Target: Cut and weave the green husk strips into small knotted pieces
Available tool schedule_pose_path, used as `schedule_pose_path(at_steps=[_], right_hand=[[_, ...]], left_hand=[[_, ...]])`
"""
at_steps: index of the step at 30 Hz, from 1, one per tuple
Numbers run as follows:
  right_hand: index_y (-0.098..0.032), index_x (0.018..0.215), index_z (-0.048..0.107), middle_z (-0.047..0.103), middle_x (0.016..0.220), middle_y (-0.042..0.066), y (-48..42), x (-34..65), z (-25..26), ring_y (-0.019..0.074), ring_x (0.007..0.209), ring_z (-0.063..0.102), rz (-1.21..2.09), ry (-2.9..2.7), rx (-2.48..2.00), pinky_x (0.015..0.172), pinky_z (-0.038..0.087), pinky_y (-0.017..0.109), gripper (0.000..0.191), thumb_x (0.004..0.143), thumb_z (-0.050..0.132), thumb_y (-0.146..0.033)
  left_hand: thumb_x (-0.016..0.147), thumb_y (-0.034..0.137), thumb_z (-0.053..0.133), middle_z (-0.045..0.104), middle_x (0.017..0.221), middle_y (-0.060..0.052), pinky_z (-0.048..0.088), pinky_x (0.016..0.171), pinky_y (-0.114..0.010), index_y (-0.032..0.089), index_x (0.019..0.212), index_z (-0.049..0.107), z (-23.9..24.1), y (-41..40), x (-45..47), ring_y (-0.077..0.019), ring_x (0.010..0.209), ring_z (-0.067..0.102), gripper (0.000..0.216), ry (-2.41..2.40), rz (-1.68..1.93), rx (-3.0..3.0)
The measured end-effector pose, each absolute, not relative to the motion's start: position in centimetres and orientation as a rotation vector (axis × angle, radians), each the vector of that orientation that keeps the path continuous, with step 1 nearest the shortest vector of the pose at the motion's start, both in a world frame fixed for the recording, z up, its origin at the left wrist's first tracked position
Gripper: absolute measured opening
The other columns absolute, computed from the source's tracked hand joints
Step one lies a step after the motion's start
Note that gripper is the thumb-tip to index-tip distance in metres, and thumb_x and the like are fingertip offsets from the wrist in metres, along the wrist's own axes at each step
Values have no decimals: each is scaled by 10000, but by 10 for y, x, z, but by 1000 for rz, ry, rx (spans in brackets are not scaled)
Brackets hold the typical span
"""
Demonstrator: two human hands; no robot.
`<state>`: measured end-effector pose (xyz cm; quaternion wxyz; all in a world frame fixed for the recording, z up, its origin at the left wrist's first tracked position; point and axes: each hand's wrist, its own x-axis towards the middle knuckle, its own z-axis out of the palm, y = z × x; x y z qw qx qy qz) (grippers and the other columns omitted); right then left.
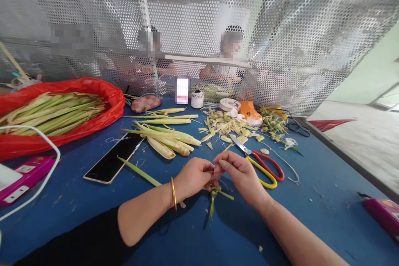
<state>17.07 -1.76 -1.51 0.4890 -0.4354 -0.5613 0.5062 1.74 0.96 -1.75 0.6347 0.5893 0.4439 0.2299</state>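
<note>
Two hands pinch one green stalk (213,194) above the bench (314,220)
We press our left hand (195,176) and right hand (241,174) together, fingertips clamped on its top end; it hangs near the bench's front edge; scissors (264,168) lie just right of our hands; a phone (114,158) lies left.

blue table (311,216), red bag (93,87), green stalks (52,112), red-and-yellow scissors (264,168), perforated silver screen (311,50)

Perforated metal screen (296,50) — glossy phone (114,158)
</note>
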Motion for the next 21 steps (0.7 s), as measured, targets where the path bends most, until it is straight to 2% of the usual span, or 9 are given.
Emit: schedule_pose_path(at_steps=[7, 10, 12, 13, 15, 17, 21], right_hand=[[-188, 964, 613, 664, 794, 33, -16, 172, -17, 159, 734, 611, 1177, -1391, -1092, 711, 491, 300, 215, 847, 574, -365], [-202, 1078, 591, 636, 842, 30, -20, 179, -12, 155, 703, 577, 849, -1417, -1251, 666, 468, 290, 313, 815, 602, -371], [-196, 977, 629, 600, 793, 16, -23, 187, -4, 134, 617, 505, 571, -1444, -1436, 587, 421, 270, 273, 806, 608, -409], [-189, 876, 647, 583, 742, 9, -25, 190, 0, 129, 588, 475, 559, -1501, -1515, 558, 397, 265, 264, 805, 603, -440], [-181, 746, 655, 570, 659, 2, -27, 195, 6, 129, 564, 455, 750, -1679, -1611, 529, 368, 261, 300, 778, 620, -477], [-180, 726, 673, 592, 651, 2, -28, 195, 8, 134, 577, 473, 949, -1827, -1650, 533, 364, 255, 264, 742, 657, -444], [-182, 704, 686, 582, 637, -15, -27, 189, 0, 124, 588, 468, 1008, -1912, -1714, 537, 342, 237, 132, 715, 663, -311]], left_hand=[[688, 235, 642, 659, 623, -12, 461, 576, -223, 132, 677, 628, -17, 12, 12, -92, 522, 562, 104, 915, 452, 1329], [709, 289, 646, 653, 598, -15, 454, 553, -220, 135, 638, 617, -21, 10, 13, -88, 500, 544, 173, 957, 521, 1344], [720, 281, 636, 658, 605, -19, 444, 538, -210, 136, 643, 617, -21, 10, 14, -85, 500, 546, 166, 984, 542, 1331], [720, 272, 636, 660, 611, -20, 440, 534, -206, 136, 649, 618, -21, 10, 14, -84, 503, 549, 155, 988, 538, 1318], [716, 262, 644, 657, 613, -15, 431, 526, -199, 139, 660, 610, -20, 10, 13, -81, 507, 553, 140, 982, 525, 1295], [711, 249, 647, 637, 594, 2, 419, 520, -191, 144, 669, 596, -20, 11, 13, -77, 506, 549, 124, 962, 521, 1279], [704, 242, 635, 626, 622, 13, 388, 502, -181, 150, 706, 585, -23, 14, 11, -73, 524, 543, 104, 934, 517, 1286]])
